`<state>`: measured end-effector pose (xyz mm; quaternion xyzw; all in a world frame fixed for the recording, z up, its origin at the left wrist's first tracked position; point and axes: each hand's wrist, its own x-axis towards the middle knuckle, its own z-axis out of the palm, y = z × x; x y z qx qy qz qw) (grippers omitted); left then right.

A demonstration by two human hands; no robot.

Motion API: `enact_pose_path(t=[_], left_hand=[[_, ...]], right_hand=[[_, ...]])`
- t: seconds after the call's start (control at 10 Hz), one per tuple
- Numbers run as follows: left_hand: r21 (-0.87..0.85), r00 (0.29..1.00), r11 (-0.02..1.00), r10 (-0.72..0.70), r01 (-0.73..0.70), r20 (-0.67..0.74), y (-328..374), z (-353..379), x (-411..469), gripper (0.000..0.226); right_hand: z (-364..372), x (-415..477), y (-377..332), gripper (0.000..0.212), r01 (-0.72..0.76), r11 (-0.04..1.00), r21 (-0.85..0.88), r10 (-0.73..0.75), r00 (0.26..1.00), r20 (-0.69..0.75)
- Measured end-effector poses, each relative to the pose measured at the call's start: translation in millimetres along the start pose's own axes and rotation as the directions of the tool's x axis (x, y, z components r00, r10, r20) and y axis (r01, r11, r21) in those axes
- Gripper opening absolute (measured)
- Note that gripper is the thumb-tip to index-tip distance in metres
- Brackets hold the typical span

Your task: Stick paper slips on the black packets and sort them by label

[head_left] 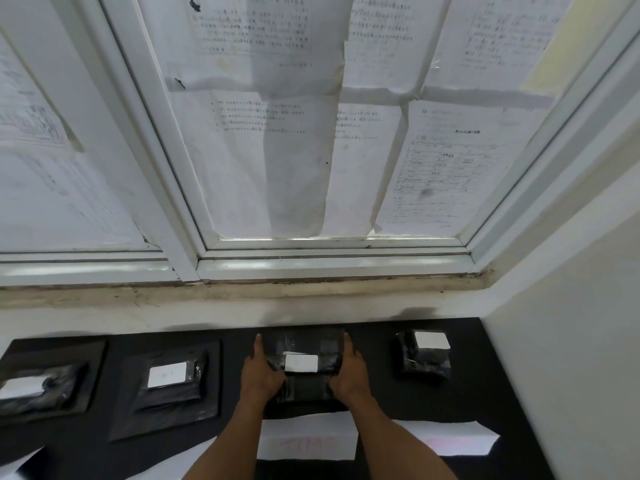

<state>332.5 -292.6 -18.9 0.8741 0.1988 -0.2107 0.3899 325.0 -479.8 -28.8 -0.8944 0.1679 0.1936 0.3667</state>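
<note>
A black packet (304, 344) with a white paper slip (301, 363) on top lies in the middle of the black table, on another black packet (304, 389). My left hand (259, 372) lies along its left side, fingers straight and pointing away from me. My right hand (349, 370) lies flat against its right side in the same way. Three other black packets with white slips sit on the table: one at far left (52, 393), one left of centre (173, 386), one at right (424, 358).
The black table (485, 393) ends at a white wall on the right and a window sill behind. Paper sheets cover the window. Two white sheets with faint red writing (308, 439) (446, 438) lie near the front edge.
</note>
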Motion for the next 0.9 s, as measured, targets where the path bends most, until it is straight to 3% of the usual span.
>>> enact_pose_path(t=[0.1, 0.3, 0.4, 0.7, 0.9], left_hand=[[0.011, 1.000, 1.000, -0.020, 0.020, 0.020, 1.5, -0.6, -4.7, 0.100], [0.138, 1.000, 0.990, 0.002, -0.006, 0.025, 15.5, 1.8, -9.6, 0.089], [0.215, 1.000, 0.976, -0.023, 0.024, -0.009, 21.0, 2.7, -15.8, 0.086], [0.359, 0.999, 0.932, 0.046, -0.046, 0.008, 31.4, -17.9, -60.0, 0.083], [0.327, 0.986, 0.934, 0.162, -0.141, -0.037, 30.9, -69.9, -114.8, 0.071]], right_hand=[[-4.1, -6.5, -2.0, 0.105, 0.026, 0.999, -0.035, -0.025, 0.999, 0.029], [-24.5, -15.2, 5.0, 0.088, 0.113, 0.941, -0.320, -0.105, 0.994, 0.040], [-35.6, -17.6, 10.3, 0.092, 0.075, 0.932, -0.355, -0.064, 0.997, 0.042], [-38.8, -59.4, -16.1, 0.085, 0.101, 0.923, -0.371, -0.106, 0.994, 0.006], [-44.3, -118.9, -52.3, 0.081, 0.171, 0.942, -0.289, -0.187, 0.982, -0.028]])
